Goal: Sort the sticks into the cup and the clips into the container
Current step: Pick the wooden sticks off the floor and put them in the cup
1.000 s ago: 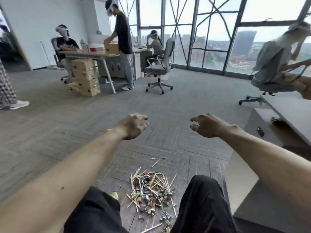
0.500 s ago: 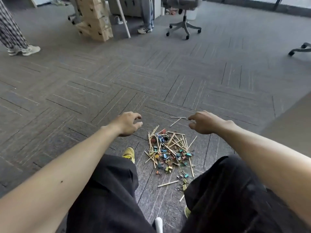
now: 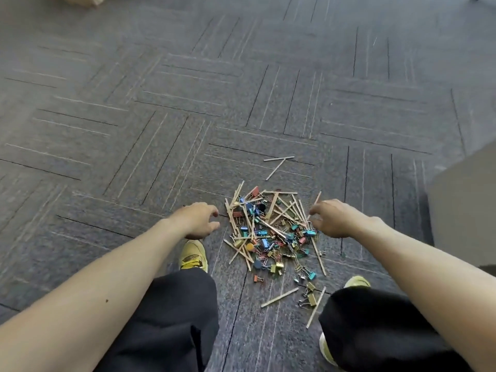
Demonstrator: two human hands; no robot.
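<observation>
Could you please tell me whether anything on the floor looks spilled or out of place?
Yes: thin wooden sticks and small coloured binder clips lie tangled, unsorted, in one heap on the grey carpet. Two stray sticks lie beyond it, a loose stick nearer the person. No cup or container is in view.

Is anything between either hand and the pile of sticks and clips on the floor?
Nothing visible. The left hand is just left of the pile, the right hand at its right edge. No cup or container is in view.
</observation>
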